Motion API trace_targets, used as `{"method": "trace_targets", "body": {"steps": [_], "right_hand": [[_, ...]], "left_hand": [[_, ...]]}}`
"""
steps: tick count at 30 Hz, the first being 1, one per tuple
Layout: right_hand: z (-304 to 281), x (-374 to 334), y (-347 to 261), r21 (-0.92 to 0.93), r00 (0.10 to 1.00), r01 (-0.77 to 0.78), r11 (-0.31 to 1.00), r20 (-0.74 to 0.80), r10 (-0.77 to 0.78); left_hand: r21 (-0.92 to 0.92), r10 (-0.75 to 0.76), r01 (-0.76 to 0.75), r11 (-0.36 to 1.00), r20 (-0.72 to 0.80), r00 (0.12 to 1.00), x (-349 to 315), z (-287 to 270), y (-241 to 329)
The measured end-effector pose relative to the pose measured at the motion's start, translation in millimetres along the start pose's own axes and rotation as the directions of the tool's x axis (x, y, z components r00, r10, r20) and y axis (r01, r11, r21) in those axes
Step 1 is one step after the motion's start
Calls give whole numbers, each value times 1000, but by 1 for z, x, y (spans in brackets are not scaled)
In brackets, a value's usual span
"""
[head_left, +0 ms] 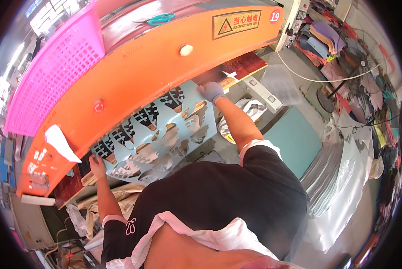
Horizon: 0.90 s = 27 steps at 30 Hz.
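A light blue sheet point(167, 119) full of cut-out shapes stretches between my two hands, along the lower edge of the orange machine point(151, 67). My right hand point(211, 91), in a grey glove, is closed on the sheet's far right corner. At its near left end, my bare left hand point(97, 166) pinches the edge close to the machine; some of its fingers are hidden. The sheet sags toward my body. Black pieces and bits of wood show through its holes. A dark red board point(248, 65) sticks out from under the machine on the right.
On top of the machine are a pink basket point(62, 67) and teal-handled scissors point(161, 19). Its front carries a red button point(98, 105), a pale knob point(186, 49) and a white scrap point(61, 142). Blue-green sheets point(295, 139) and grey sheets point(326, 175) lie right; coloured scraps point(320, 38) are piled beyond.
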State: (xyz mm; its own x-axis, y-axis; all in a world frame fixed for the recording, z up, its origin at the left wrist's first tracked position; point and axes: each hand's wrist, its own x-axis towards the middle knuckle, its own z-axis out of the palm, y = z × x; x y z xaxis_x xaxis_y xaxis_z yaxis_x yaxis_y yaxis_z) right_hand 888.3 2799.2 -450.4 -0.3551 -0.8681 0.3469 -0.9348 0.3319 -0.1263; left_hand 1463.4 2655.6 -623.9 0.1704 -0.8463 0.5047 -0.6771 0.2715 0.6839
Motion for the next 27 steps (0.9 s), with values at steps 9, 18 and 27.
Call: {"method": "trace_targets", "body": {"steps": [9,18,27], "right_hand": [[6,-118,31,64,925,71,995,-378,-42],[-9,-283,79,44,887,30,999,-462,-7],[-57,-338,60,39,945,-22,999,-326,34]], "left_hand": [[42,18,-15,999,-58,998,-111,-61,33],[33,132,-129,991,-140,981,-270,-131,60],[50,221,-220,974,-34,975,-366,-185,76]]}}
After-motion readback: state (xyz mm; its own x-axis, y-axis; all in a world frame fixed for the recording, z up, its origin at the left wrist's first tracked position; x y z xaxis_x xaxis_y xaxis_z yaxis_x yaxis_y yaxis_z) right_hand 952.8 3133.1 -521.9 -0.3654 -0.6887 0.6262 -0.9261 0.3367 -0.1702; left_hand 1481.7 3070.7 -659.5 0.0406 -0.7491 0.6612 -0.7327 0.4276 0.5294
